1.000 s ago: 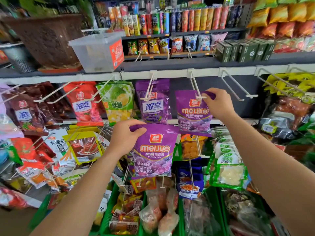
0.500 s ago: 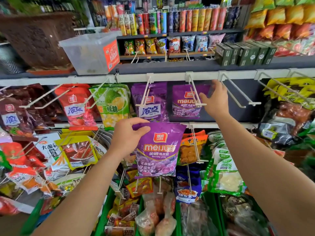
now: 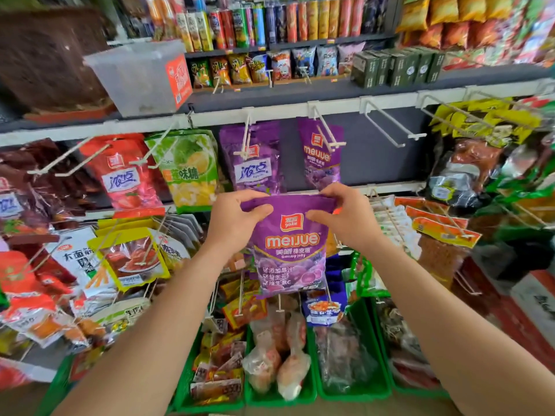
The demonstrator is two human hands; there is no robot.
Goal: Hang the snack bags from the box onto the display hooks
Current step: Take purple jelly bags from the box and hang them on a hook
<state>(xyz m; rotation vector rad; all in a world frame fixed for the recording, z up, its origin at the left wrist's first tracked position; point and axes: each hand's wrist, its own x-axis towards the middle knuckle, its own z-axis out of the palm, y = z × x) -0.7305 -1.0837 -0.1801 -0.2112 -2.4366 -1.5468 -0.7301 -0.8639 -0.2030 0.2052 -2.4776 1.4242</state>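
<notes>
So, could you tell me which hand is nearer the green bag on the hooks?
Left. The left hand sits just below and right of the green bag; the right hand is farther right.

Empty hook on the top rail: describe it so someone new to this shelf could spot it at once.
Follow the white rail under the grey shelf. Right of the hung purple meijue bag, a double-wire white hook juts out before a bare dark panel. Unlike the loaded hooks on either side, it carries no bags.
</notes>
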